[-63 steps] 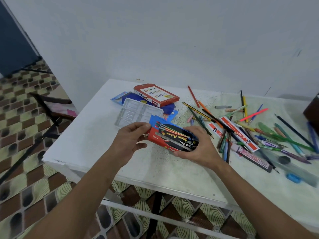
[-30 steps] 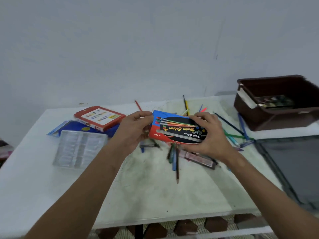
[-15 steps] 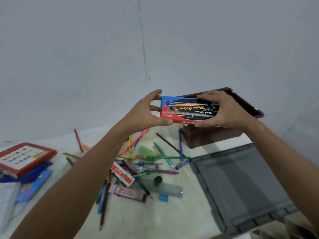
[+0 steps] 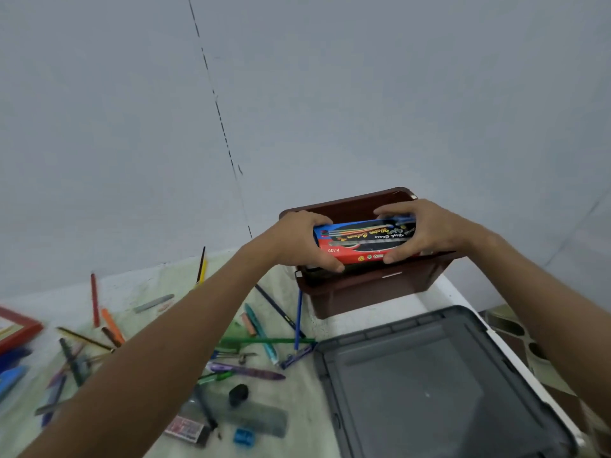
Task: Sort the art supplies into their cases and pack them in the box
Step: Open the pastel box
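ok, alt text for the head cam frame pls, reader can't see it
Both hands, left hand and right hand, hold a red and blue pencil case level over the open brown box. Loose coloured pencils litter the white table; a grey lid lies nearby.

Left end of pencil case (image 4: 360, 241) masked by left hand (image 4: 302, 241), right end by right hand (image 4: 426, 231); lettering blurred, only "P-120" legible. Interior of brown box (image 4: 370, 292) mostly hidden behind case; contents unreadable. At 9 o'clock, red-edged case (image 4: 18, 328) cropped by frame, smeared by motion. At 5 o'clock, grey lid (image 4: 429, 385) cut off at bottom edge. At 7 o'clock, label on small packet (image 4: 185, 429) too blurred to read; blue items (image 4: 11, 378) cropped, unidentifiable.
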Demonstrator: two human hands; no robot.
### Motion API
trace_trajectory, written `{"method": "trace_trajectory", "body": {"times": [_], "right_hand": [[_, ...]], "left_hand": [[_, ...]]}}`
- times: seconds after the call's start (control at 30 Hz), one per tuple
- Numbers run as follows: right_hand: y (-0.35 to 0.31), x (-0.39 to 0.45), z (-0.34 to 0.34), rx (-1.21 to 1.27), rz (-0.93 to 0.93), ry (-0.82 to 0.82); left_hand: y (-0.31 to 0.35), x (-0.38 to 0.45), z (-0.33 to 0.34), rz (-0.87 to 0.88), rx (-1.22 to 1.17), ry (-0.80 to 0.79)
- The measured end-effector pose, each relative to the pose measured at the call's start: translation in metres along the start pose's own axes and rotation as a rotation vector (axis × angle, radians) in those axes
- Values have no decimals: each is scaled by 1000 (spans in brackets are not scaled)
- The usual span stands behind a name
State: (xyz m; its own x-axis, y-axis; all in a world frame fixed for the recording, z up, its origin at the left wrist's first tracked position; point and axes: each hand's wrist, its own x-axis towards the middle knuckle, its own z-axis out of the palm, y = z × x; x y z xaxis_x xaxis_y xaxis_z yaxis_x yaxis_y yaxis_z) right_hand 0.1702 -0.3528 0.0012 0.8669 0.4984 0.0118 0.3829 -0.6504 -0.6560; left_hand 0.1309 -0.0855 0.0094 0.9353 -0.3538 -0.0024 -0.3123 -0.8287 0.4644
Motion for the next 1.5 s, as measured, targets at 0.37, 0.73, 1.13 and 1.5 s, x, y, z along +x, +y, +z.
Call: {"method": "trace_trajectory", "body": {"times": [0.37,0.73,1.13,1.5], "right_hand": [[36,28,-18,-114,50,-338],[52,53,16,-297,-2,-439],[75,53,25,-368,54,-412],[51,44,26,-93,103,-372]], "left_hand": [[-7,26,22,-18,149,-180],[0,49,46,-89,526,-504],[-3,65,40,-52,352,-694],[-1,55,43,-3,365,-430]]}}
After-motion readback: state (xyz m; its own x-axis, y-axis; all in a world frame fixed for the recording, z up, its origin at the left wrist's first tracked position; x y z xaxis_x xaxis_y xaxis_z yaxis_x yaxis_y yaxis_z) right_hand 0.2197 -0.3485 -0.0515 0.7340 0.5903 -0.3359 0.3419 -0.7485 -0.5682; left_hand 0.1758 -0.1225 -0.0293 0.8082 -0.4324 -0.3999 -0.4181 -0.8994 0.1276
